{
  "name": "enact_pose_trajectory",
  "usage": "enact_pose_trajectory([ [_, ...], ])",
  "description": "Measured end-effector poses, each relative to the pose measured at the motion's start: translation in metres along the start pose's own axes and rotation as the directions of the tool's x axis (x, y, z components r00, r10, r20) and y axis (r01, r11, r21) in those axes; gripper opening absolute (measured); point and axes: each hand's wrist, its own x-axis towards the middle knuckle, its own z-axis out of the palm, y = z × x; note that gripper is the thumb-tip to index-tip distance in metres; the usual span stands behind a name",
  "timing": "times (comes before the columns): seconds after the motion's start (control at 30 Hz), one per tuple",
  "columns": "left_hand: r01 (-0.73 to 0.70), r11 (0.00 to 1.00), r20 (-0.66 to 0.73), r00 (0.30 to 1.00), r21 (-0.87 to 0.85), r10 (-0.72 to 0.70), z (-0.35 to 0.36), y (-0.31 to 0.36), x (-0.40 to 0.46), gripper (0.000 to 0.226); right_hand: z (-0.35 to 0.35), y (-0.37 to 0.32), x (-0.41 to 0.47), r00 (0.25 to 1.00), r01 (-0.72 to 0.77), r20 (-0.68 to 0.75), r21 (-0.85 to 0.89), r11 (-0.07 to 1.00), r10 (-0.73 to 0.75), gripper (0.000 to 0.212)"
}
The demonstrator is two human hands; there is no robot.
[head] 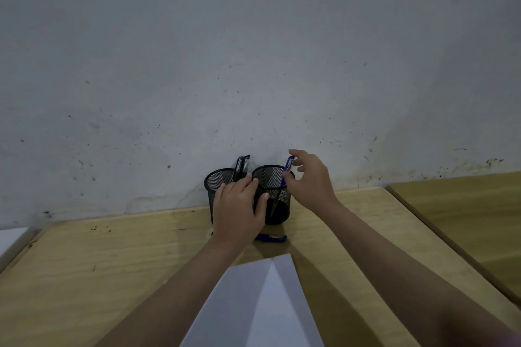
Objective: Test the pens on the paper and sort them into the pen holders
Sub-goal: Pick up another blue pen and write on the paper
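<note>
Two black mesh pen holders stand side by side against the wall. The left holder point(218, 182) has black pens point(241, 167) sticking up from it. My left hand point(238, 210) rests against the front of both holders, thumb on the right holder point(277, 205). My right hand point(308, 182) pinches a blue pen point(288, 164) by its top; the pen stands inside the right holder. Another blue pen point(270, 238) lies on the wooden desk point(98, 262) just in front of the holders, partly hidden by my left wrist. A white sheet of paper point(253, 304) lies near me.
A stained grey wall point(253, 51) rises directly behind the holders. A second wooden desk point(465, 214) adjoins on the right with a narrow gap. A white object point(11, 239) sits at the far left edge.
</note>
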Motion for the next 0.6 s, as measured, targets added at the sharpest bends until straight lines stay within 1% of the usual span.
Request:
enact_pose_trajectory([
  [0.1, -0.024, 1.0, 0.043, 0.999, 0.012, 0.023, -0.003, 0.0, -0.001, 0.044, -0.004, 0.002, -0.004, 0.999, -0.012, -0.047, -0.027, 1.0, 0.011, 0.053],
  [0.17, -0.053, 0.998, 0.074, 0.996, 0.021, 0.051, -0.008, -0.001, -0.002, 0.047, -0.009, 0.0, -0.01, 0.997, -0.012, -0.08, -0.049, 0.999, 0.008, 0.051],
  [0.27, -0.081, 0.997, 0.091, 0.993, 0.009, 0.08, -0.019, -0.004, -0.011, 0.048, -0.015, -0.007, -0.025, 0.991, 0.025, -0.129, -0.054, 0.998, -0.032, 0.043],
  [0.33, -0.072, 0.997, 0.085, 0.994, -0.01, 0.072, -0.031, -0.008, -0.02, 0.05, -0.015, -0.013, -0.038, 0.988, 0.059, -0.138, -0.05, 0.997, -0.065, 0.035],
  [0.47, -0.024, 1.0, 0.049, 0.999, -0.008, 0.024, -0.061, -0.025, -0.046, 0.052, -0.007, -0.023, -0.064, 0.987, 0.136, -0.08, -0.075, 0.988, -0.142, 0.017],
  [0.6, 0.048, 0.998, 0.072, 0.996, 0.048, -0.052, -0.091, -0.054, -0.078, 0.057, 0.006, -0.035, -0.088, 0.98, 0.195, 0.073, -0.129, 0.972, -0.186, 0.011],
])
